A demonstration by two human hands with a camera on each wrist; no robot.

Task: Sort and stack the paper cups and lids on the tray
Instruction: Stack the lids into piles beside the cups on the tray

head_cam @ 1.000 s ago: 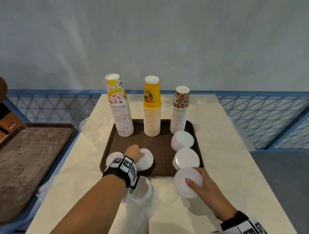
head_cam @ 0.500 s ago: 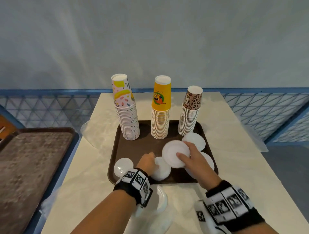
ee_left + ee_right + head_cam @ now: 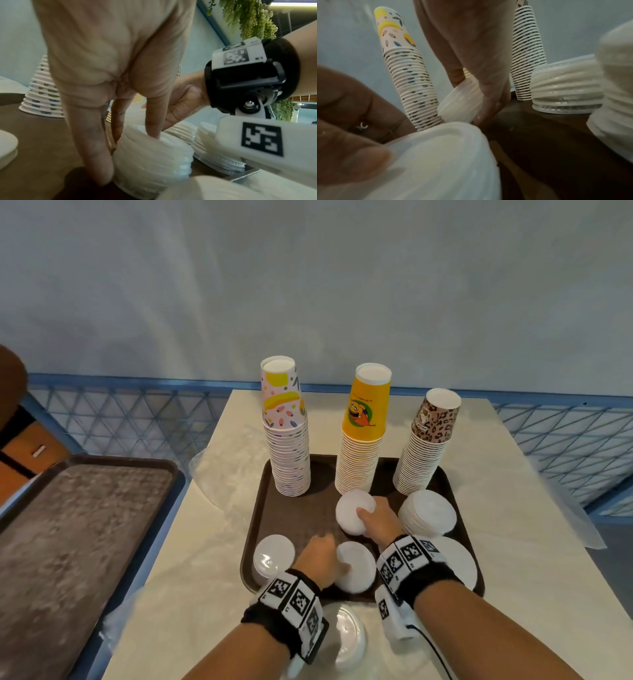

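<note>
A brown tray (image 3: 260, 508) carries three upside-down cup stacks at the back: a pink-and-yellow patterned stack (image 3: 289, 440), a yellow stack (image 3: 363, 436) and a leopard-print stack (image 3: 426, 446). White lid stacks stand at the tray's right back (image 3: 430, 513), right front (image 3: 459, 563) and left front (image 3: 274, 553). My left hand (image 3: 334, 556) grips a lid stack (image 3: 154, 159) at the tray's front middle, thumb on its side and fingers on top. My right hand (image 3: 368, 515) holds a tilted lid stack (image 3: 458, 102) just in front of the yellow cups.
More lids (image 3: 346, 635) lie on the cream table (image 3: 531, 542) just off the tray's front edge, between my wrists. Clear plastic wrap (image 3: 219, 474) lies left of the tray. A second brown tray (image 3: 85, 542) sits at the left, and blue mesh fencing (image 3: 565, 440) runs behind.
My right hand has carried its lid stack from the table by the tray's front right corner onto the tray's middle. My left hand has stayed on its lid stack.
</note>
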